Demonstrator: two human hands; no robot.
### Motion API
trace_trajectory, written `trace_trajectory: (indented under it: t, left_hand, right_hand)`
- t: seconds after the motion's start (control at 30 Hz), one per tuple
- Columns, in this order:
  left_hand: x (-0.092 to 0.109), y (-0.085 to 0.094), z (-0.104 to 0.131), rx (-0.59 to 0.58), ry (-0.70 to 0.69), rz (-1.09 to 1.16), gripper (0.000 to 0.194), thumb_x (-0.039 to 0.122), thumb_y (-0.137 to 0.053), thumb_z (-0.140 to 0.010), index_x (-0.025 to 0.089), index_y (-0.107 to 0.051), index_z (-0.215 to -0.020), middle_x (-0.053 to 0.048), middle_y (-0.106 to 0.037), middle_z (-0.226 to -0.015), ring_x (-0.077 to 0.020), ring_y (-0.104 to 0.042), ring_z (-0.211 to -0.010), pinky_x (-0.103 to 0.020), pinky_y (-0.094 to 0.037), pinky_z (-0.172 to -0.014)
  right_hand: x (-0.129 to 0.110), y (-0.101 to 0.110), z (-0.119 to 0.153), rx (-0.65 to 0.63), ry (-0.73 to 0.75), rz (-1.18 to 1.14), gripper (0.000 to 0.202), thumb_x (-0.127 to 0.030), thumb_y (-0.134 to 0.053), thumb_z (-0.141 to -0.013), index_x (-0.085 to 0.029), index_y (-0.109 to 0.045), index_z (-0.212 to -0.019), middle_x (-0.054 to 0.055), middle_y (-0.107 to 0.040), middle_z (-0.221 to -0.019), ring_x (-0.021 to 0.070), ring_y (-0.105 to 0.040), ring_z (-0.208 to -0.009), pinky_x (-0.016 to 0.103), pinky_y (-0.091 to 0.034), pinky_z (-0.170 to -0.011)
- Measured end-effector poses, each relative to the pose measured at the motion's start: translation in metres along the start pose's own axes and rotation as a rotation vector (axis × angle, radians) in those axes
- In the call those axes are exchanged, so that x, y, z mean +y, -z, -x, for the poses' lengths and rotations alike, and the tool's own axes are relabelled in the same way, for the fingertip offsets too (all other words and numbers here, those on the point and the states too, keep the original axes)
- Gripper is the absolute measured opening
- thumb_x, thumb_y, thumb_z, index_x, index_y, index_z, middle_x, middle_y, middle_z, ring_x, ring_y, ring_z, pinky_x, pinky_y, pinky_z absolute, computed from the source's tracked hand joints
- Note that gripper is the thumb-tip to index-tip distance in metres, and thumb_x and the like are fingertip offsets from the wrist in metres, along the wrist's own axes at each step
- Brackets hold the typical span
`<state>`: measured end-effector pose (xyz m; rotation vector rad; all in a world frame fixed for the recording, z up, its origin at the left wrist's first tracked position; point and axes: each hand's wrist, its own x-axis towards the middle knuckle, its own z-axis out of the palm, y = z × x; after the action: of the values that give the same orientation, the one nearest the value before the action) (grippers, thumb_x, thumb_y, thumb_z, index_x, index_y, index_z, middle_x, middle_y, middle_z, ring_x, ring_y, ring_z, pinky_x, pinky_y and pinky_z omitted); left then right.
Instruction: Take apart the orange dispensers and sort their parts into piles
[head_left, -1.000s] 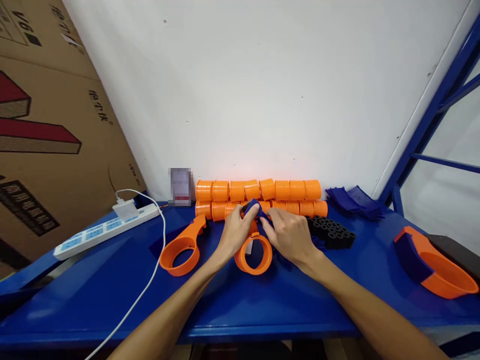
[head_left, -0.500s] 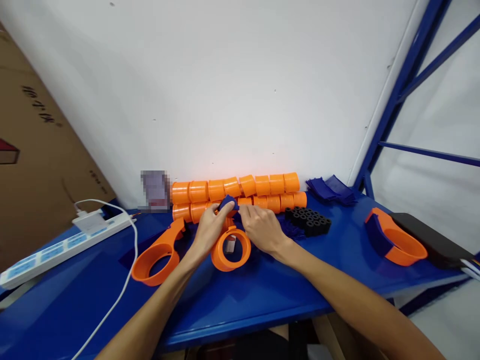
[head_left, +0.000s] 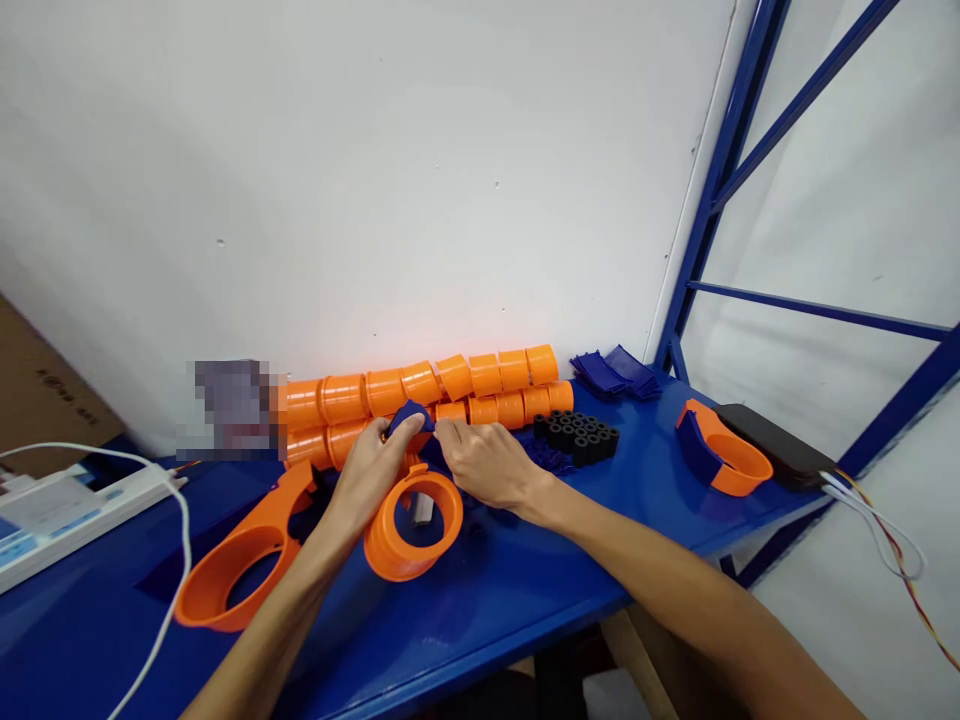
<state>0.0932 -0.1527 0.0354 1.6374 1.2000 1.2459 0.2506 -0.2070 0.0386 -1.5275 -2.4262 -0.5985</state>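
My left hand (head_left: 367, 472) is closed around a small dark blue piece (head_left: 409, 413), the thumb pressed on it. Below that hand hangs or rests an orange ring-shaped part (head_left: 380, 535) with a wide round opening and a small tab on top; whether it is joined to the blue piece is hidden. My right hand (head_left: 487, 465) is closed against the right side of the blue piece, and its curled fingers hide whatever they grip. To the left of my left forearm lies another orange ring part with a handle-like arm (head_left: 199, 590).
Two rows of orange cylinders (head_left: 386, 390) line the wall. Right of them are black tubes (head_left: 577, 437), small blue parts (head_left: 551, 458) and blue plates (head_left: 600, 372). An orange-and-blue ring (head_left: 739, 460) lies near a black box (head_left: 780, 450). A power strip (head_left: 82, 540) and white cable (head_left: 185, 530) are left.
The view has swung to the right, so everything sits further left in the picture. Both my hands stay together at the blue piece, with little visible change in grip.
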Motion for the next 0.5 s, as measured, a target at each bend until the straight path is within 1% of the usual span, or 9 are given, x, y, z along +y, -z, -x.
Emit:
trace_trajectory:
  t: [0.17,0.27,0.33,0.43,0.5]
  left_hand:
    - [-0.003,0.003,-0.001,-0.006,-0.021,-0.008,0.048,0.066,-0.069,-0.069,0.019,-0.059,-0.067,0.002,-0.049,-0.059,-0.0166,-0.045,-0.057,-0.028,-0.035,-0.051]
    - [-0.001,0.003,0.000,-0.006,-0.041,0.018,0.046,0.063,-0.071,-0.069,0.019,-0.061,-0.067,0.001,-0.054,-0.061,-0.0177,-0.049,-0.058,-0.028,-0.037,-0.051]
    - [0.002,0.003,0.003,0.005,-0.055,0.072,0.041,0.059,-0.072,-0.070,0.019,-0.062,-0.069,-0.001,-0.060,-0.066,-0.0197,-0.053,-0.062,-0.028,-0.040,-0.051]
    - [0.010,0.004,0.008,0.020,-0.049,0.214,0.035,0.055,-0.070,-0.073,0.021,-0.064,-0.075,-0.003,-0.065,-0.072,-0.0225,-0.060,-0.069,-0.028,-0.047,-0.055]
    - [0.014,0.006,0.012,-0.043,0.008,0.313,0.037,0.057,-0.068,-0.075,0.021,-0.065,-0.078,-0.003,-0.065,-0.068,-0.0234,-0.063,-0.069,-0.029,-0.049,-0.056]
  right_hand:
    - [-0.002,0.003,0.000,0.028,0.008,-0.028,0.025,-0.006,-0.029,-0.099,-0.009,-0.050,-0.112,0.014,-0.068,-0.093,0.0241,-0.068,-0.081,0.033,-0.054,-0.063]
    - [0.002,0.000,-0.001,0.060,0.001,-0.066,0.022,-0.008,-0.031,-0.101,-0.011,-0.051,-0.110,0.013,-0.069,-0.094,0.0229,-0.068,-0.082,0.030,-0.050,-0.062]
    - [0.009,-0.004,-0.001,0.084,-0.040,-0.116,0.023,-0.013,-0.031,-0.104,-0.011,-0.053,-0.108,0.011,-0.069,-0.091,0.0214,-0.068,-0.078,0.028,-0.045,-0.060]
    - [0.021,-0.009,0.000,0.136,-0.151,-0.171,0.031,-0.021,-0.028,-0.107,-0.011,-0.057,-0.105,0.009,-0.069,-0.081,0.0189,-0.064,-0.069,0.027,-0.037,-0.058]
    - [0.024,-0.009,0.002,0.197,-0.218,-0.197,0.035,-0.026,-0.026,-0.108,-0.012,-0.058,-0.106,0.009,-0.070,-0.082,0.0177,-0.063,-0.068,0.027,-0.033,-0.058]
